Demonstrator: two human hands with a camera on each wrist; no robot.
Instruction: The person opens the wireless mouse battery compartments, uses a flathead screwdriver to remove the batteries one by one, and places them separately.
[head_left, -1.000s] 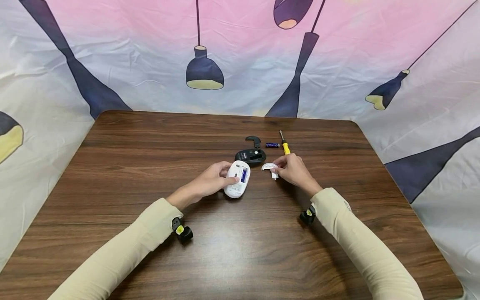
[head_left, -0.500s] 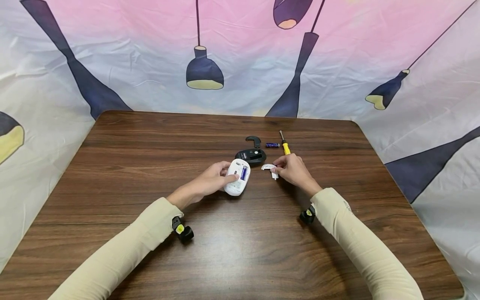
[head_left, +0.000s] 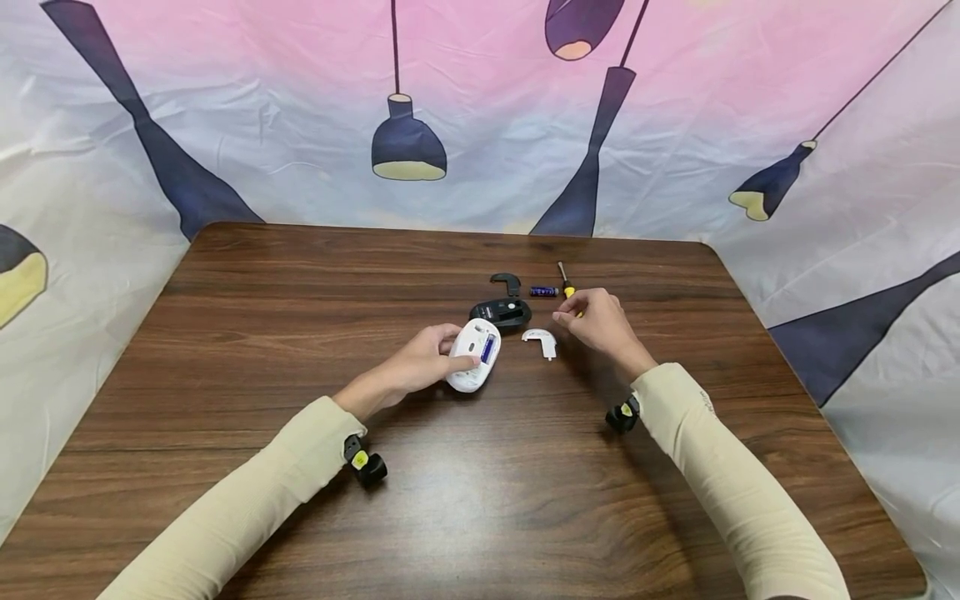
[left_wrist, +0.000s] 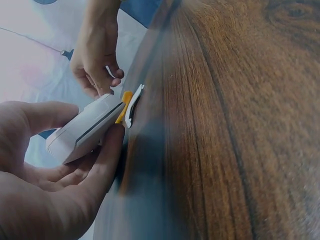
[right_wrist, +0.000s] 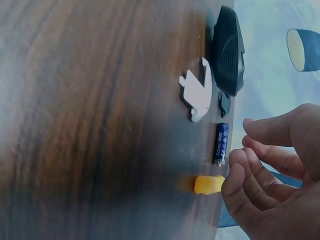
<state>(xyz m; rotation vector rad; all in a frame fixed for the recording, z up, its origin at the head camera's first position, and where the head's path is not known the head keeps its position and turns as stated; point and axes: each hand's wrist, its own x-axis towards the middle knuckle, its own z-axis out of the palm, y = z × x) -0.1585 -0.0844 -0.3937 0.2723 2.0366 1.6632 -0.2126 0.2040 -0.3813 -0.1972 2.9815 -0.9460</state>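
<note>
My left hand (head_left: pixel 423 360) grips a white computer mouse (head_left: pixel 468 343), its underside turned up and tilted, just above the table. A blue battery (head_left: pixel 487 348) sits in the mouse's uncovered slot. The white battery cover (head_left: pixel 548 342) lies by itself on the wood to the right. With fingers loosely bent and nothing between them, my right hand (head_left: pixel 600 323) hovers over the yellow handle of a screwdriver (head_left: pixel 568 292), hiding part of it. In the right wrist view, those fingertips stand close to the yellow handle (right_wrist: pixel 207 184); whether they touch it I cannot tell.
Behind the white mouse, a black mouse (head_left: pixel 495 313) lies upside down with its slot uncovered. Its black cover (head_left: pixel 512 281) and a loose blue battery (head_left: pixel 543 292) are near it. A patterned cloth (head_left: pixel 315 150) hangs beyond the brown table (head_left: pixel 315 275).
My right hand has let go of the white cover, leaving it on the table, and has moved up and slightly right toward the screwdriver. My left hand keeps hold of the white mouse, almost unmoved.
</note>
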